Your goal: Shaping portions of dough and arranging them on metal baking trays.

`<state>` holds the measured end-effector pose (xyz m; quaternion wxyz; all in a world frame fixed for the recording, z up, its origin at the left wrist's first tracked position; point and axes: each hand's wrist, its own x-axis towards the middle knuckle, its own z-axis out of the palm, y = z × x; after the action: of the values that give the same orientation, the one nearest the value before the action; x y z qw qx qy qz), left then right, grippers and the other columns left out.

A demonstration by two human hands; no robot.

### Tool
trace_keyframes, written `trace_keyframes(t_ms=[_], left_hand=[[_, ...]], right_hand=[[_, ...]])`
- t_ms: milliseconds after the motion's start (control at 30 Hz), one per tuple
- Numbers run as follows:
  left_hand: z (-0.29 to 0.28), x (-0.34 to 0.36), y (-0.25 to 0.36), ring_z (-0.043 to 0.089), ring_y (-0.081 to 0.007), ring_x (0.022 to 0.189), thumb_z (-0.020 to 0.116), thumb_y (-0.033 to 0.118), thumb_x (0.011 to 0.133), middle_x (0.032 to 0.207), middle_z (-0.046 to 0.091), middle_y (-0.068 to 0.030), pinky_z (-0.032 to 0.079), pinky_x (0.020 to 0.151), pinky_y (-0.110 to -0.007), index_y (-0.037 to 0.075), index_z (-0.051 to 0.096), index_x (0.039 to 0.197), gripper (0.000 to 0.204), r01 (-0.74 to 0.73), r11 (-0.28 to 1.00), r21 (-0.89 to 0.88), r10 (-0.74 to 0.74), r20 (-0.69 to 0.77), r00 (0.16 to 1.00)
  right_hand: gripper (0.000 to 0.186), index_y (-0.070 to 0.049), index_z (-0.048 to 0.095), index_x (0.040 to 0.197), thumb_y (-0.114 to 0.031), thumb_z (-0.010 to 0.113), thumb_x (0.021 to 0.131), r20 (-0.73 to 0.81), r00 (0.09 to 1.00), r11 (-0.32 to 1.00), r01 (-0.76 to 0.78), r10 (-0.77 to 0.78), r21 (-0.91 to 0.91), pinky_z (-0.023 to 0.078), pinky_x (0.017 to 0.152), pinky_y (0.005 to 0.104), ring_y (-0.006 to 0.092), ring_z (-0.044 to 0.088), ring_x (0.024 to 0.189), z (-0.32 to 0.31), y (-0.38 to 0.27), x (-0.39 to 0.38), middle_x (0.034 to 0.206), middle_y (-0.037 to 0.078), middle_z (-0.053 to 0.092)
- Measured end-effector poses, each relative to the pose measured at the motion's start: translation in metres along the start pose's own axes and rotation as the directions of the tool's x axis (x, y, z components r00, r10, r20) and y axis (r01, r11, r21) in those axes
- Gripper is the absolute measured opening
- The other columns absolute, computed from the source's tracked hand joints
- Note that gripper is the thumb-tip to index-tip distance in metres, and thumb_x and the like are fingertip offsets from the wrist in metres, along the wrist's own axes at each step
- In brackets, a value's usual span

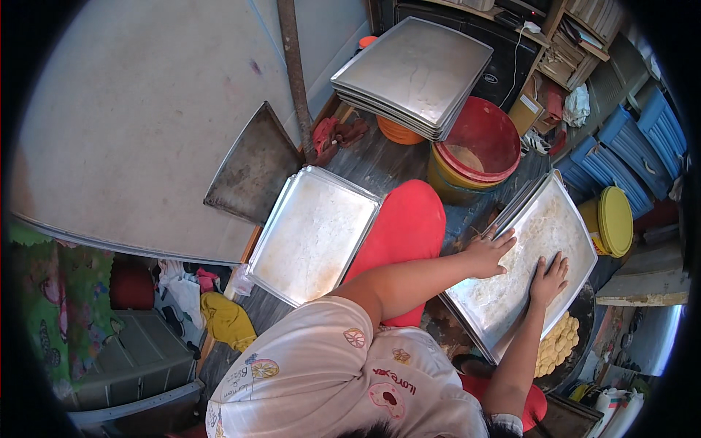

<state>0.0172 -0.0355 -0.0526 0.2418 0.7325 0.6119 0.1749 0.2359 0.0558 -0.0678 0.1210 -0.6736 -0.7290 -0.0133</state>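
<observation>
Together, the left hand (491, 254) and right hand (549, 281) lie palm-down, fingers spread, on a metal tray (549, 219). This tray tops a stack, nearer the wearer than the red tub (496, 131) and right of it. Left of the tub and nearer is a second tray stack (314, 233); yellow lumps (558, 347) lie farther from the tub, beyond the touched tray.

Soft, moderately bright light puts a whitish sheen on the metal baking trays (510, 290), while the grey plastic bin (131, 358) sits in dimness. Fisheye distortion curves the pale panel's (146, 131) lower edge within black vignetting.
</observation>
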Motion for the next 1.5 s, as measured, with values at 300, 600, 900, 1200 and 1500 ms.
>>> trace_keyframes(t_ms=[300,600,900,1200,1500], left_hand=[[-0.001,-0.001,-0.001,0.016,-0.0464,0.136,0.061,0.044,0.082,0.154,0.008,-0.009,0.034,0.101,-0.054,0.012,0.02,0.146,0.082,-0.005,1.0,0.017,0.005,-0.029,1.0],[0.005,0.0,0.001,0.015,-0.0462,0.137,0.062,0.043,0.081,0.155,0.007,-0.0087,0.031,0.104,-0.052,0.012,0.021,0.146,0.083,-0.006,1.0,-0.021,0.005,-0.035,0.999],[0.007,0.001,-0.001,0.017,-0.0489,0.135,0.063,0.043,0.08,0.154,0.009,-0.0105,0.029,0.105,-0.052,0.011,0.022,0.145,0.084,-0.019,1.0,-0.011,0.018,-0.064,0.998],[0.004,0.001,0.001,0.018,-0.0482,0.135,0.063,0.043,0.08,0.154,0.009,-0.0103,0.03,0.105,-0.052,0.01,0.024,0.145,0.082,-0.016,1.0,-0.02,0.015,-0.041,0.999],[0.002,0.0,0.002,0.017,-0.0472,0.135,0.063,0.042,0.08,0.154,0.009,-0.0099,0.03,0.105,-0.052,0.011,0.024,0.145,0.082,-0.011,1.0,-0.029,0.01,-0.038,0.999]], right_hand=[[0.062,-0.016,0.032,0.143,-0.048,0.043,0.092,0.011,1.0,1.0,-0.006,0.006,-0.002,0.009,0.111,0.053,0.0286,0.021,0.139,0.0,-0.003,0.002,0.149,0.014,0.027],[0.062,-0.017,0.032,0.143,-0.048,0.044,0.091,-0.003,1.0,1.0,-0.003,0.003,-0.003,0.011,0.11,0.0536,0.0297,0.022,0.138,0.0,0.004,0.001,0.149,0.014,0.027],[0.061,-0.017,0.033,0.142,-0.05,0.041,0.092,-0.04,0.999,1.0,0.029,-0.029,-0.006,0.013,0.108,0.0557,0.0291,0.023,0.138,0.006,0.007,0.001,0.148,0.014,0.029],[0.061,-0.016,0.033,0.142,-0.05,0.042,0.092,-0.045,0.999,1.0,0.02,-0.02,0.001,0.012,0.109,0.055,0.0287,0.022,0.138,0.011,0.012,0.004,0.148,0.014,0.029],[0.06,-0.017,0.035,0.141,-0.049,0.043,0.092,-0.048,0.999,1.0,0.017,-0.015,0.024,0.012,0.109,0.0547,0.029,0.023,0.138,0.006,0.009,0.001,0.147,0.014,0.03]])
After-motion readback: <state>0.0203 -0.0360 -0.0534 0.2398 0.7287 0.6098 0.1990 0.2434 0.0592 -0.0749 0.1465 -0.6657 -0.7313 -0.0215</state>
